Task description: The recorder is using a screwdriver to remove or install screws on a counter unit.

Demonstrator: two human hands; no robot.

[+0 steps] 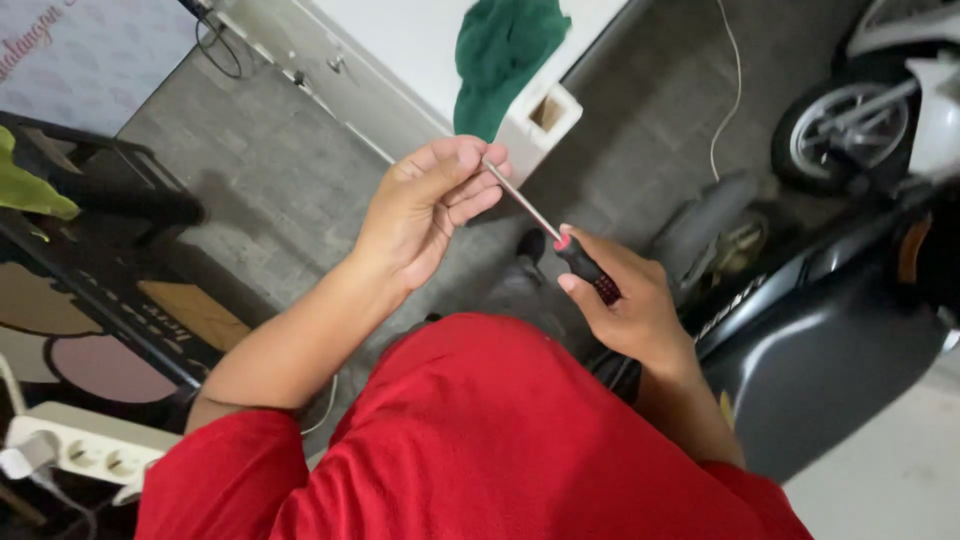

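Note:
A screwdriver point(540, 222) with a thin metal shaft and a black and red handle is held in front of my chest. My right hand point(625, 300) grips its handle, thumb near the red collar. My left hand point(425, 205) pinches the tip of the shaft between thumb and fingers. Both hands hover above the grey concrete floor point(280, 180). My red shirt point(470, 440) fills the bottom of the view.
A dark scooter body point(830, 330) and a wheel point(850, 125) stand at the right. A green cloth point(505, 55) hangs over a white cabinet point(400, 50) at the top. A black rack point(110, 260) and a white power strip point(85, 450) sit at the left.

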